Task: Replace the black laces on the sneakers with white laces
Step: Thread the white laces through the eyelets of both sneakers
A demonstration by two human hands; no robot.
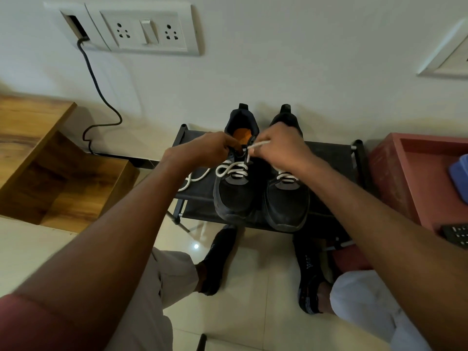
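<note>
Two black sneakers stand side by side on a low black rack, toes toward me. The left sneaker has an orange insole and a white lace threaded partway, with one loose end trailing left across the rack. The right sneaker shows white lacing above its toe. My left hand pinches the upper eyelet edge of the left sneaker. My right hand pinches the other end of the white lace near the top eyelets. No black lace is visible.
A wooden step unit sits to the left, a red tray with a remote to the right. A black cable hangs from the wall socket panel. My socked feet rest on the tiled floor below the rack.
</note>
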